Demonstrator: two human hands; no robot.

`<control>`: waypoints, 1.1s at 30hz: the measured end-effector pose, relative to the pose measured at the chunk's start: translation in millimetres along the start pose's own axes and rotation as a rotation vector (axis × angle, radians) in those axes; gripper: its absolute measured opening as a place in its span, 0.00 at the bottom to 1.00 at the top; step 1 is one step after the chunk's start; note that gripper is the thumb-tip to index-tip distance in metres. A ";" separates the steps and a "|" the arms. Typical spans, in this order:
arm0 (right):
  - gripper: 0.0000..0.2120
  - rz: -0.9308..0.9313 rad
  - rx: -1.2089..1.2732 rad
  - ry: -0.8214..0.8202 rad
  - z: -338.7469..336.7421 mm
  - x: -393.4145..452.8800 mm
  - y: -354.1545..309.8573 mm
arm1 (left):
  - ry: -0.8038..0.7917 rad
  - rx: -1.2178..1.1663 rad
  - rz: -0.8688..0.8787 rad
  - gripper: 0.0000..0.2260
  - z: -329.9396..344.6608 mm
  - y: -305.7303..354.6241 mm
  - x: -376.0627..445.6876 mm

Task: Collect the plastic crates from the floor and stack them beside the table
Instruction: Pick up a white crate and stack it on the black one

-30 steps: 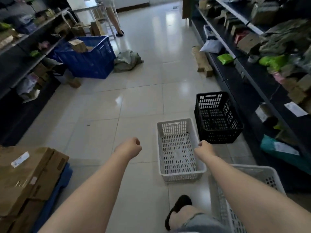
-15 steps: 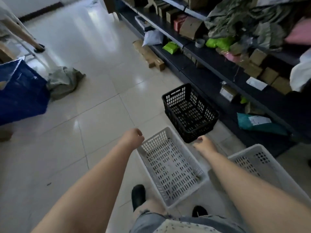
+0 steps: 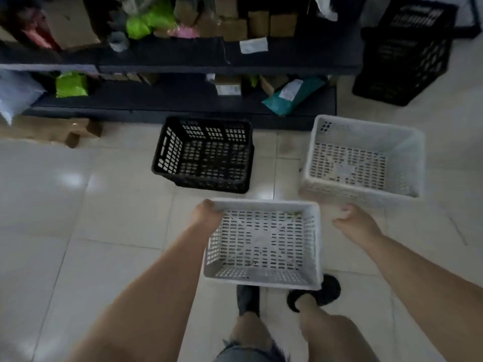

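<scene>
The left hand (image 3: 207, 216) grips the far left corner of a white crate (image 3: 264, 244), fingers curled over the rim. The crate sits low in front of the person, just above two dark shoes (image 3: 313, 293); whether it rests on the floor (image 3: 91, 231) or hangs lifted cannot be told. The right hand (image 3: 352, 220) is off the crate's right side, near its far right corner but not touching it — its fingers are loosely curled and hold nothing. It hovers just below the near wall of a second white crate (image 3: 363, 160), which stands on the floor to the right and a little farther away.

A black crate (image 3: 206, 155) stands on the floor beyond the held one, to the left of the second white crate and apart from it, close to the foot of a dark shelf unit (image 3: 162, 66). All three crates are open-topped with slotted walls and bottoms, and nothing lies in them.

The shelf unit runs across the far side — its boards carry cardboard boxes (image 3: 235, 27), bright green bags (image 3: 70, 84), a teal parcel (image 3: 290, 96) with a white label, and a loose paper slip (image 3: 253, 45). More cardboard boxes lie on the floor at the far left by the shelf's foot. At the far right, past the shelf's end, a stack of black crates (image 3: 407, 56) stands on the tiles. The picture is dim and somewhat blurred.
</scene>
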State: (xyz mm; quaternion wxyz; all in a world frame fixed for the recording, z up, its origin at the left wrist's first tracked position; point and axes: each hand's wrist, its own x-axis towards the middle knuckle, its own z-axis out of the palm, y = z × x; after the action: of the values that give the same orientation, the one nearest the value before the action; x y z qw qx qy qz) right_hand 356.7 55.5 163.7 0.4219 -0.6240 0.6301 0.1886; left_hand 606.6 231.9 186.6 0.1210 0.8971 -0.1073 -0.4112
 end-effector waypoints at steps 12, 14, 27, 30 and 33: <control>0.32 0.177 0.075 -0.014 183.6 157.6 106.7 | -0.061 0.187 -0.189 0.28 143.5 -133.9 168.5; 0.33 0.187 0.086 0.035 207.4 187.8 119.2 | -0.022 0.140 -0.208 0.28 168.7 -152.3 197.5; 0.31 0.319 0.094 0.335 276.6 279.4 167.6 | 0.220 -0.253 -0.386 0.23 232.0 -232.9 314.4; 0.26 0.351 0.039 0.245 256.9 277.5 167.0 | 0.253 -0.357 -0.380 0.23 228.1 -235.5 301.0; 0.23 0.330 -0.026 0.161 231.2 258.7 166.0 | 0.306 -0.417 -0.394 0.22 221.1 -231.4 272.9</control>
State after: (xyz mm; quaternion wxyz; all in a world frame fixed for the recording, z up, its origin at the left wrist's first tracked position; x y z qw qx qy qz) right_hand 303.1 94.8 -215.1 0.3251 -0.5307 0.7532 0.2129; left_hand 633.6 343.1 -218.2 0.2348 0.9078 0.1745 -0.3004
